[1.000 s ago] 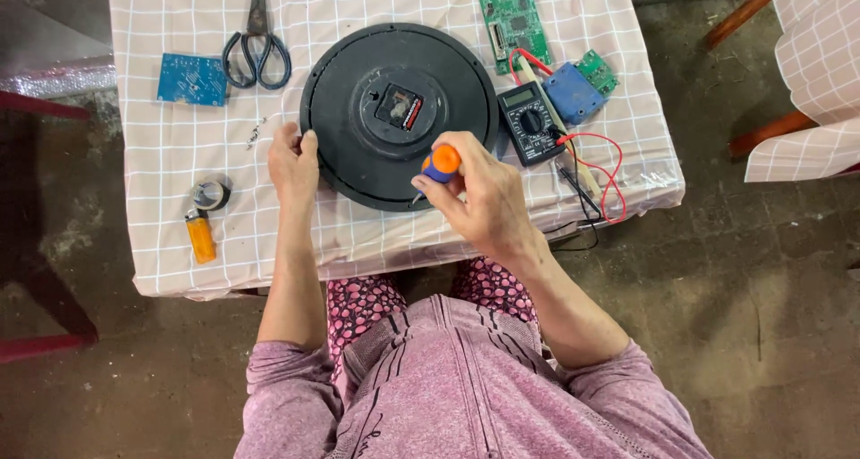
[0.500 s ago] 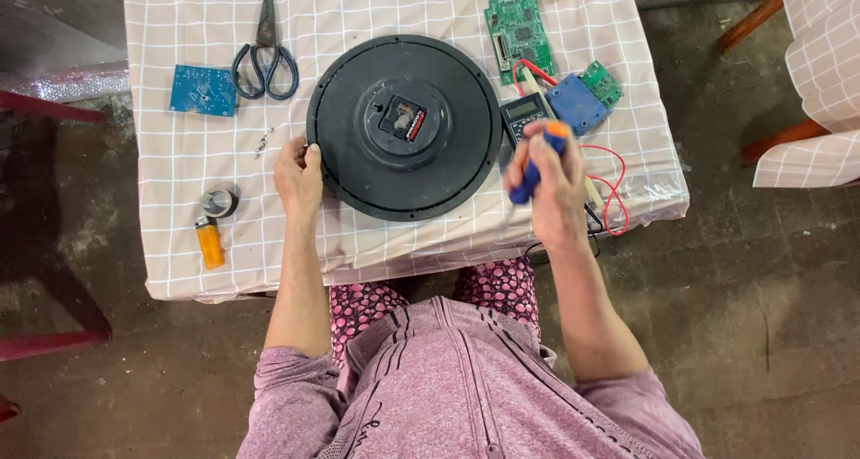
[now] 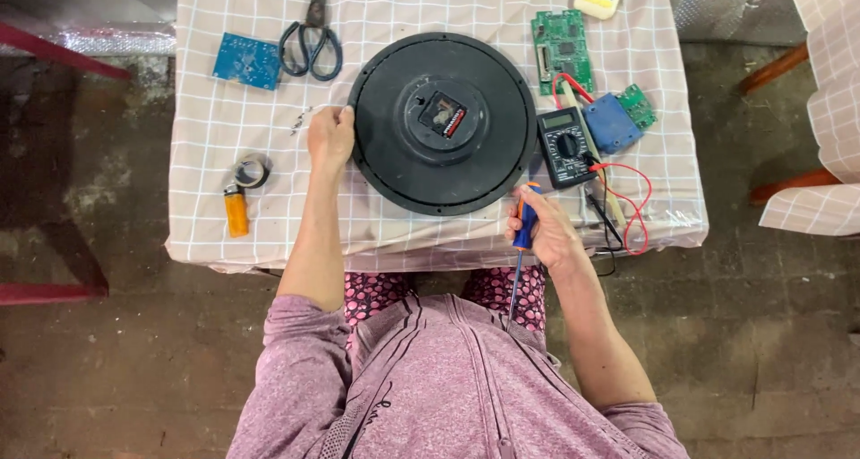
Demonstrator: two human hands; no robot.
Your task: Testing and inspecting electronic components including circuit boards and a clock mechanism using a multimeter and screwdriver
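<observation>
A round black clock back (image 3: 441,123) lies face down in the middle of the checked tablecloth (image 3: 269,208), its small movement at the centre. My left hand (image 3: 330,137) rests on the disc's left rim. My right hand (image 3: 546,231) is at the table's front edge, right of the disc, gripping a screwdriver (image 3: 522,231) with a blue and orange handle; its shaft points down toward my lap.
A black multimeter (image 3: 566,145) with red and black leads (image 3: 627,208) lies right of the disc, beside a blue box (image 3: 612,123) and green circuit boards (image 3: 560,47). Scissors (image 3: 312,34), a blue board (image 3: 247,61), a tape roll (image 3: 251,170) and an orange lighter (image 3: 236,213) lie at the left.
My right hand has carried the screwdriver from over the disc's front edge to the right and down to the table's front edge. My left hand stays on the disc's rim.
</observation>
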